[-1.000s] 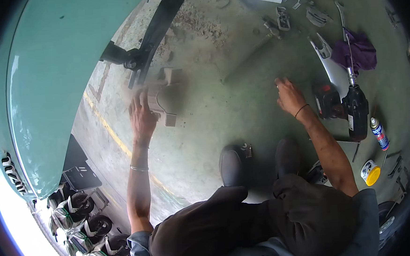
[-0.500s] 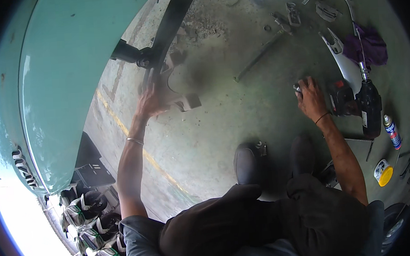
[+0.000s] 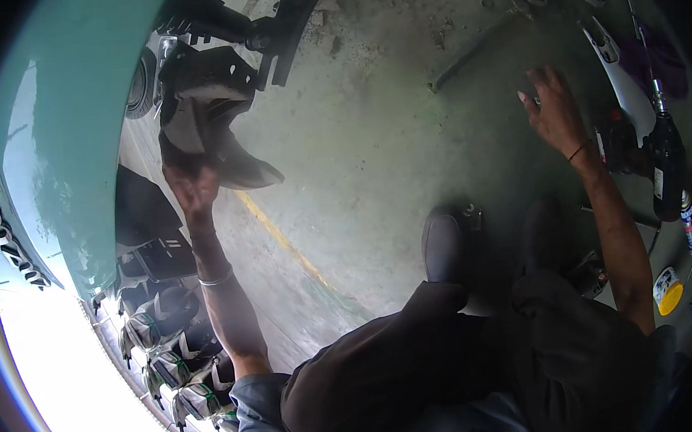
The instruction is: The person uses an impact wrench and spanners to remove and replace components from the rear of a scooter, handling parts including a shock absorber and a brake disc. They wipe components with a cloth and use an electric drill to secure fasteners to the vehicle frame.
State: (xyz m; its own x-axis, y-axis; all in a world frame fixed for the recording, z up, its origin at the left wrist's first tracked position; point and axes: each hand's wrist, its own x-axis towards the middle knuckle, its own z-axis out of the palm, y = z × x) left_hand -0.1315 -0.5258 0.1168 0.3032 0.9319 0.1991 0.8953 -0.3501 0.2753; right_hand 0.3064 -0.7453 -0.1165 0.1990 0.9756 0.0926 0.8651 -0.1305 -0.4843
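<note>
My left hand [image 3: 192, 187] is closed on the lower end of a dark, curved plastic panel [image 3: 208, 98] with a few small holes. The panel stands raised beside the green vehicle body [image 3: 63, 130], close to a dark cylindrical part [image 3: 219, 19] and a black frame beam [image 3: 290, 21]. What lies behind the panel is hidden. Over the floor to the right, my right hand [image 3: 558, 116] has its fingers curled. A small shiny metal piece [image 3: 537, 100] shows between thumb and fingers, mostly covered by them.
A long metal bar [image 3: 470, 50] lies on the concrete floor ahead. To the right are a black power tool [image 3: 665, 165], a purple cloth [image 3: 654, 66], a spray can [image 3: 690, 227] and a yellow-lidded tub [image 3: 668, 291]. Bagged goods [image 3: 169, 361] line the left.
My left hand has brought the plastic panel up and left, against the vehicle's underside. My right hand stays low on the right, its fingers still curled. The view has shifted.
</note>
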